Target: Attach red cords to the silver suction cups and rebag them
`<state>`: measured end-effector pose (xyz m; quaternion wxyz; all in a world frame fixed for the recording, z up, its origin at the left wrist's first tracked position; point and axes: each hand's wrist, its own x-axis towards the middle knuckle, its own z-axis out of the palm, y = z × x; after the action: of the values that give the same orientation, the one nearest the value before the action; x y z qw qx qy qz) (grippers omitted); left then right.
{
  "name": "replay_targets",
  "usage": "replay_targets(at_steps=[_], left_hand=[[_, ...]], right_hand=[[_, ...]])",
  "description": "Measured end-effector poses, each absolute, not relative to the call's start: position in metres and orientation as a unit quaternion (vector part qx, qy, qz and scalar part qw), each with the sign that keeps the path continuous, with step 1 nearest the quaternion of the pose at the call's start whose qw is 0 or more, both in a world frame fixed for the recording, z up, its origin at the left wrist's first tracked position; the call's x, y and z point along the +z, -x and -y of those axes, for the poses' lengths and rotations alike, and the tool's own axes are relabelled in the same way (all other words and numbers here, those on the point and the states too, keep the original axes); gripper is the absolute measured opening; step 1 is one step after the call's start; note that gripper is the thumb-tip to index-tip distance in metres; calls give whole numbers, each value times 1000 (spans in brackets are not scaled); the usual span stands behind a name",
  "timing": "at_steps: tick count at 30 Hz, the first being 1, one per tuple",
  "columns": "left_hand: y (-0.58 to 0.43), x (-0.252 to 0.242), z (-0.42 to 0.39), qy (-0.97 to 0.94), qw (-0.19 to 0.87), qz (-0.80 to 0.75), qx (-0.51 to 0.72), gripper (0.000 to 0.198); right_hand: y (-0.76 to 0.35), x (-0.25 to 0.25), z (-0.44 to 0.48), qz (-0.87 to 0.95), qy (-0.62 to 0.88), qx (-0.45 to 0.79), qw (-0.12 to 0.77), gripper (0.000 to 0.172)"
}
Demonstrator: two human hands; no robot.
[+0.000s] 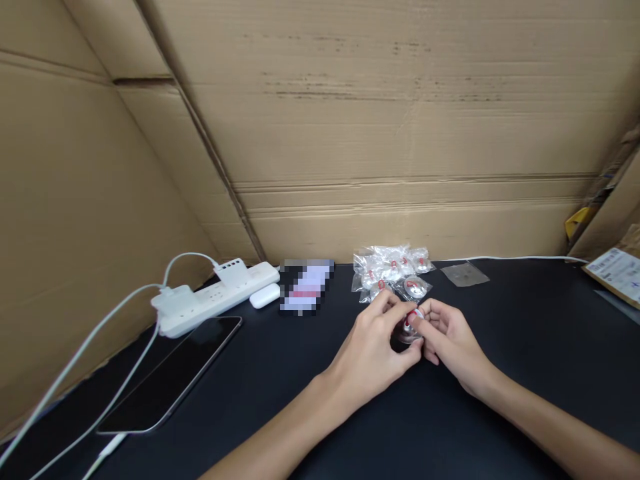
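Note:
Both hands meet over the black table, holding one small round suction cup hook (409, 331) with a clear base and a red and white upper part. My left hand (376, 339) curls its thumb and fingers around the disc's rim. At the red and white part, the thumb of my right hand (449, 337) presses with its fingers bent behind. Fingers cover much of the piece. Just beyond the hands lies a heap of similar pieces in clear plastic bags (387, 267). One bagged piece (415, 287) is nearest my fingers.
A flat clear bag (465, 274) lies right of the heap. Leftward are a blurred phone (306, 285), a white case (265, 296), a power strip (173, 323) with cables, and a dark tablet (173, 380). Cardboard walls (400, 133) enclose the table; a labelled parcel (617, 273) sits far right.

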<state>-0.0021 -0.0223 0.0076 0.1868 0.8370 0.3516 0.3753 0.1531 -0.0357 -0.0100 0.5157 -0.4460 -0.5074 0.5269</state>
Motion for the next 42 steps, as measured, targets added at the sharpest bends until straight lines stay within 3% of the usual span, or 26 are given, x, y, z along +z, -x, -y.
replay_targets(at_steps=[12, 24, 27, 31, 34, 42], left_hand=[[4, 4, 26, -872, 120, -353, 317, 41], [3, 1, 20, -860, 118, -369, 333, 40], [1, 0, 17, -841, 131, -375, 367, 44], [-19, 7, -10, -833, 74, -381, 394, 28], [-51, 11, -45, -876, -10, -392, 280, 30], [-155, -5, -91, -890, 0, -418, 182, 28]], right_hand=[[-158, -12, 33, 524, 499, 478, 497, 7], [-168, -4, 26, 427, 482, 574, 505, 17], [-181, -2, 17, 435, 492, 544, 521, 21], [-216, 4, 0, 430, 526, 439, 588, 26], [-250, 10, -14, 397, 544, 360, 646, 27], [-297, 7, -28, 356, 558, 285, 693, 18]])
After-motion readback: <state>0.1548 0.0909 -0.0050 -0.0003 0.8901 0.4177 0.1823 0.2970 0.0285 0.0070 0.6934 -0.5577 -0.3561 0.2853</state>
